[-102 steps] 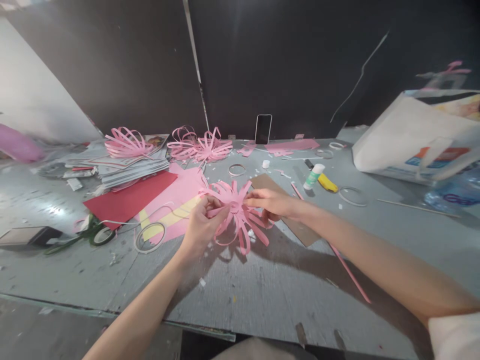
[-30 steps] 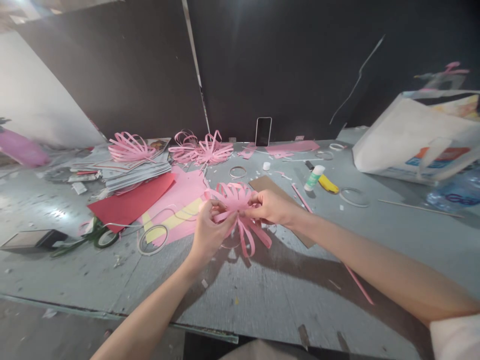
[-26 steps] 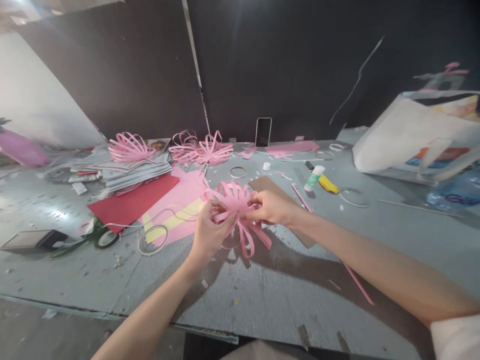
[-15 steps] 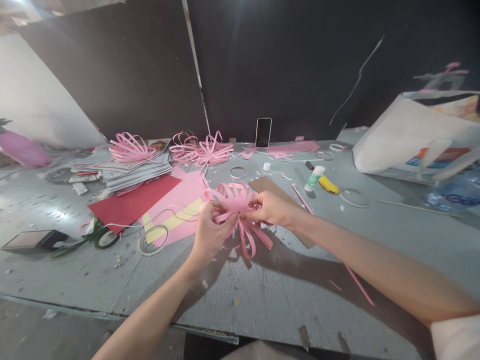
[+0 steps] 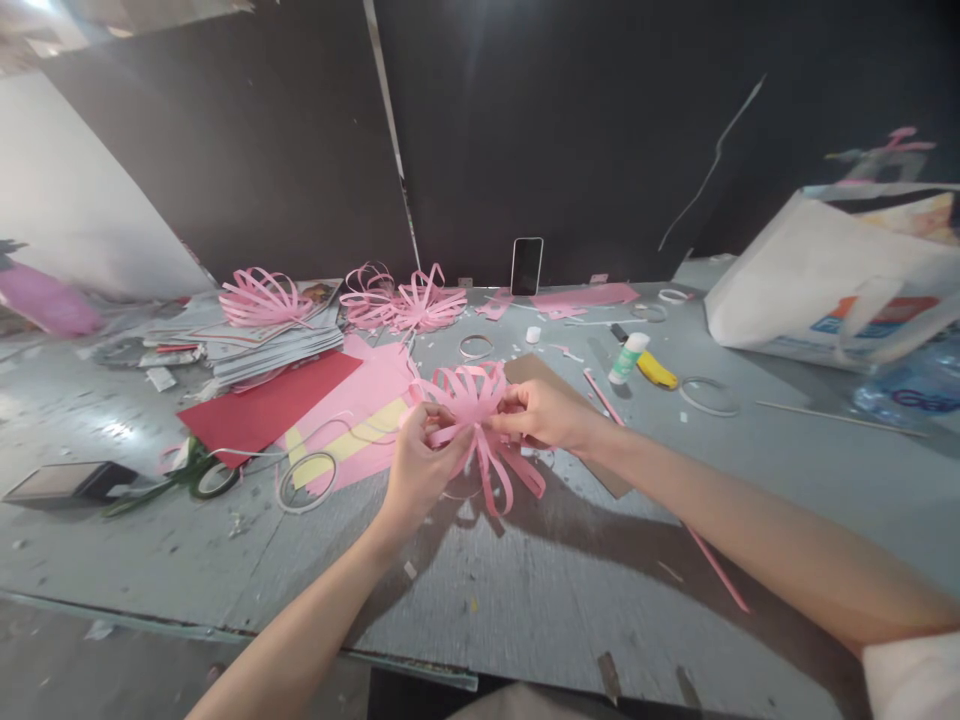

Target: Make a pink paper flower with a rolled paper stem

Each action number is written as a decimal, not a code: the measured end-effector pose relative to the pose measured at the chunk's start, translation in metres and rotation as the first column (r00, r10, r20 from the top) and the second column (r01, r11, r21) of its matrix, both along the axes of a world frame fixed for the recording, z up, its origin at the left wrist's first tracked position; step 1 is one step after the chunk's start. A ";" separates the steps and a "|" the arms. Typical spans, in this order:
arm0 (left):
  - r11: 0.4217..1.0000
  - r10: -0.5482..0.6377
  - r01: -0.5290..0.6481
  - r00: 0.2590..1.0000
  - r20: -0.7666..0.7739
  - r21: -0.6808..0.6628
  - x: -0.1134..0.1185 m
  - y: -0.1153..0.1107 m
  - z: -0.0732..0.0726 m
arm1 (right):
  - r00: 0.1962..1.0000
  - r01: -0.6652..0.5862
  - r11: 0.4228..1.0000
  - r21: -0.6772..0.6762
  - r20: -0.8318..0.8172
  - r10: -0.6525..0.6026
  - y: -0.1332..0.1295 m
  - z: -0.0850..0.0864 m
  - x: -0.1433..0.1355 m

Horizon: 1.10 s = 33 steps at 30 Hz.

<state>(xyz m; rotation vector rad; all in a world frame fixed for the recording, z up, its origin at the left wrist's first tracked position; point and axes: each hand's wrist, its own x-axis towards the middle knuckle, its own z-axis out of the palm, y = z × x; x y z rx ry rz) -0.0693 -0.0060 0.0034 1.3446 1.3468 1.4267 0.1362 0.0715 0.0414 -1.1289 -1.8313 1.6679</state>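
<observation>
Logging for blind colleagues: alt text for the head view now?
A left hand and right hand pinch a pink cluster of paper loops near its middle, above a gray table; similar clusters and an upright phone are behind.

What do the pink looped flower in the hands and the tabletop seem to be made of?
Pink looped flower: probably matte paper; its thin, flat strips bend into loops. Tabletop: perhaps grey-painted wood, slightly glossy; faint grain-like streaks and a bright reflection show.

Phone (image 5: 527, 266) upright before dark wall (image 5: 562, 130); white bag (image 5: 784, 270) at right; box (image 5: 75, 483) at left.
</observation>
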 end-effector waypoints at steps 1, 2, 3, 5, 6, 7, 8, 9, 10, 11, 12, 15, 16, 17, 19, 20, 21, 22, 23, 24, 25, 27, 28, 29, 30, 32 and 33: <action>1.000 -0.002 0.002 1.000 0.000 0.000 0.000 0.000 0.000 | 1.000 0.002 1.000 -0.009 -0.004 -0.002 -0.001 0.001 0.000; 1.000 -0.003 0.003 1.000 0.000 0.004 0.000 0.001 -0.001 | 1.000 0.007 1.000 -0.018 -0.006 -0.007 -0.001 0.001 0.000; 1.000 -0.003 0.003 1.000 -0.001 0.009 0.000 0.001 -0.002 | 1.000 0.015 1.000 -0.024 -0.007 -0.015 -0.001 0.001 -0.001; 1.000 -0.005 0.005 1.000 0.001 0.020 0.000 0.001 -0.003 | 1.000 0.029 0.999 -0.021 -0.006 -0.029 -0.002 0.000 -0.001; 1.000 -0.008 0.007 1.000 0.004 0.023 -0.001 0.002 -0.004 | 0.999 0.032 0.999 -0.013 -0.004 -0.032 -0.002 -0.001 -0.002; 1.000 -0.011 0.011 1.000 0.007 0.021 -0.001 0.002 -0.005 | 0.999 0.034 0.999 -0.004 -0.004 -0.034 -0.002 -0.001 -0.002; 1.000 -0.015 0.015 1.000 0.011 0.017 -0.001 0.002 -0.005 | 0.999 0.037 0.999 0.003 -0.007 -0.037 -0.002 -0.002 -0.002; 1.000 -0.018 0.017 1.000 0.014 0.013 -0.001 0.002 -0.005 | 0.999 0.039 0.999 0.008 -0.010 -0.039 -0.001 -0.002 -0.002; 1.000 -0.018 0.018 1.000 0.018 0.011 -0.001 0.002 -0.005 | 0.999 0.044 0.999 0.012 -0.014 -0.044 -0.002 -0.003 -0.002; 1.000 -0.019 0.019 1.000 0.023 0.009 -0.001 0.002 -0.005 | 0.999 0.049 0.999 0.014 -0.017 -0.049 -0.002 -0.003 -0.002; 1.000 -0.019 0.019 0.999 0.030 0.008 -0.001 0.002 -0.005 | 0.998 0.053 0.999 0.012 -0.018 -0.053 -0.002 -0.002 -0.002; 1.000 -0.017 0.017 0.999 0.041 0.003 -0.001 0.002 -0.003 | 0.998 0.061 0.998 0.001 -0.015 -0.061 -0.002 -0.001 -0.001; 1.000 -0.015 0.015 0.999 0.043 0.002 0.000 0.002 -0.003 | 0.998 0.059 0.998 0.000 -0.011 -0.059 -0.001 -0.001 -0.001; 1.000 -0.013 0.013 0.999 0.043 0.003 0.000 0.002 -0.002 | 0.999 0.053 0.999 0.002 -0.005 -0.053 -0.001 0.000 0.000; 1.000 -0.004 0.004 1.000 0.031 0.012 0.000 0.002 0.000 | 0.999 0.045 0.999 0.014 0.011 -0.045 0.001 0.001 0.002; 1.000 0.003 -0.004 1.000 0.018 0.020 -0.001 0.002 0.000 | 0.999 0.042 0.999 0.020 0.015 -0.042 0.002 0.001 0.002; 0.999 0.013 -0.013 1.000 0.001 0.031 -0.001 0.002 0.000 | 0.999 0.043 0.999 0.025 0.014 -0.043 0.003 0.002 0.003; 0.999 0.023 -0.022 1.000 -0.014 0.045 -0.002 0.002 0.000 | 0.999 0.043 0.999 0.029 0.011 -0.043 0.004 0.002 0.005; 0.998 0.032 -0.031 0.999 -0.029 0.062 -0.003 0.001 0.000 | 0.999 0.040 0.999 0.034 0.007 -0.041 0.006 0.002 0.006; 0.996 0.042 -0.039 0.998 -0.042 0.082 -0.004 0.001 0.000 | 0.999 0.036 0.999 0.040 0.005 -0.037 0.008 0.002 0.007; 0.994 0.054 -0.048 0.997 -0.057 0.102 -0.005 0.001 0.000 | 0.999 0.035 0.998 0.046 0.006 -0.035 0.010 0.002 0.008; 0.988 0.085 -0.071 0.992 -0.097 0.140 -0.008 0.001 -0.001 | 0.999 0.045 0.998 0.046 0.016 -0.046 0.014 0.001 0.011; 0.983 0.104 -0.084 0.988 -0.119 0.161 -0.010 0.001 -0.001 | 0.998 0.058 0.998 0.037 0.023 -0.059 0.016 0.001 0.012; 0.979 0.120 -0.094 0.983 -0.137 0.182 -0.011 0.001 -0.001 | 0.997 0.076 0.997 0.021 0.029 -0.077 0.018 0.001 0.012; 0.975 0.126 -0.095 0.981 -0.149 0.201 -0.012 0.001 -0.001 | 0.995 0.097 0.995 0.002 0.033 -0.097 0.020 0.001 0.013; 0.972 0.120 -0.082 0.979 -0.166 0.221 -0.013 0.001 0.000 | 0.990 0.140 0.990 -0.036 0.032 -0.138 0.022 0.002 0.013; 0.971 0.117 -0.076 0.977 -0.177 0.226 -0.013 0.001 0.000 | 0.987 0.158 0.986 -0.051 0.027 -0.156 0.023 0.003 0.013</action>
